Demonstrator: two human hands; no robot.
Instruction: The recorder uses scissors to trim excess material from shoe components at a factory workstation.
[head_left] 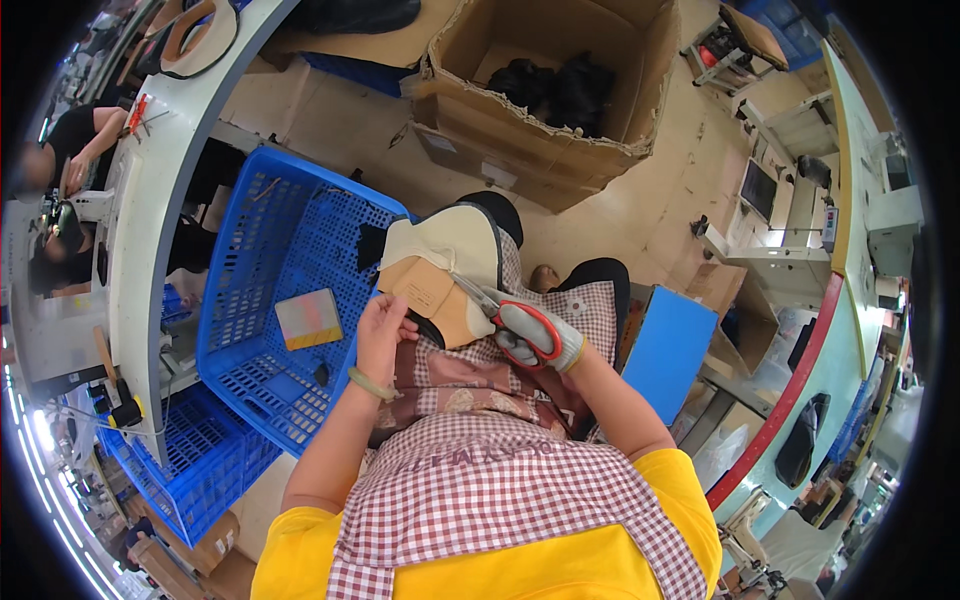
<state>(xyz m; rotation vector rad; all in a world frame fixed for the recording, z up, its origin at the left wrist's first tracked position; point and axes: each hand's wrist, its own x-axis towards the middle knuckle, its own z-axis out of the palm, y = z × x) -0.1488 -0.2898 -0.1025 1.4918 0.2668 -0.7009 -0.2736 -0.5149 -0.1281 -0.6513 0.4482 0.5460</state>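
L grip (378, 326), nearly closed, is pinching cream/tan sewn pc (445, 240); gloved R grip (535, 336) is clasping red-handled scissors (478, 298) w/ curled fingers.

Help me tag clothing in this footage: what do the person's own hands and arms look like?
The left hand is gloveless, with a pale, rounded bangle at the wrist. The right hand wears a light grey glove ending near the wrist. Both forearms are bare below short, plain yellow sleeves.
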